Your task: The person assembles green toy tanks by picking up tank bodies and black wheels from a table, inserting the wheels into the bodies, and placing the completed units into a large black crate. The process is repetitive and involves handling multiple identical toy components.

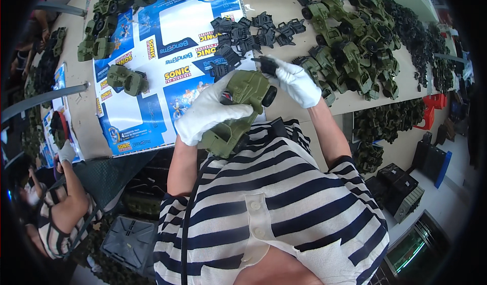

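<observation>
Toy jeep [248, 87], olive green, is held tilted in front of the striped shirt [284, 171], near the table edge; 1 black wheel [270, 96] shows at its upper end. Left gloved hand [210, 115] is clamped around the jeep's middle. Right gloved hand [297, 82] has its fingertips pinched together on a small black piece [267, 66] just beside that end; contact between the 2 items cannot be determined, nor can the piece's exact type.

Step in hand, as judged: fitting a black part to the jeep. Next move appears to call for presenting the receiving face, aligning the piece and pressing it home against a firm left grip.

Beyond lie black slotted parts [243, 34] on printed cardboard [122, 115], 1 separate green vehicle [127, 79] at left, and many green jeeps [335, 62] massed at right on the table [274, 6].
</observation>
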### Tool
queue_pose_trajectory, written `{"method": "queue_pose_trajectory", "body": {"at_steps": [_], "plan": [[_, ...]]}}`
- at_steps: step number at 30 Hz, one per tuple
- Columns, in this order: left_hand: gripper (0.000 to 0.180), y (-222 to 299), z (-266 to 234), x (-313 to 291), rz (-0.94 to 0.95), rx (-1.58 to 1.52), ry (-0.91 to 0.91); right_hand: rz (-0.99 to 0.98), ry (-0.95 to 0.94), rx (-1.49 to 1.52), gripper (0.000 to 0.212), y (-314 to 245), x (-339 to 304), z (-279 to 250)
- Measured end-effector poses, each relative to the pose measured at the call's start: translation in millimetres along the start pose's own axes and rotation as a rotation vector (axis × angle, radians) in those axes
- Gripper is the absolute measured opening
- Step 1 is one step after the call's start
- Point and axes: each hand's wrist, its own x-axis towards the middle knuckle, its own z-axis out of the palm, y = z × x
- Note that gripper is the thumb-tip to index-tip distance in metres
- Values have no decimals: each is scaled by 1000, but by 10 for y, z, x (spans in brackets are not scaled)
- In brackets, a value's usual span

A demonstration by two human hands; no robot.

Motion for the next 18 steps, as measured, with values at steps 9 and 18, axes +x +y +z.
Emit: {"method": "queue_pose_trajectory", "body": {"at_steps": [9,18], "plan": [[76,27,74,21,-60,-115,18,-20,-140,159,50,238,35,-84],[74,47,74,7,-72,-183,29,12,-130,45,52,188,61,-115]]}}
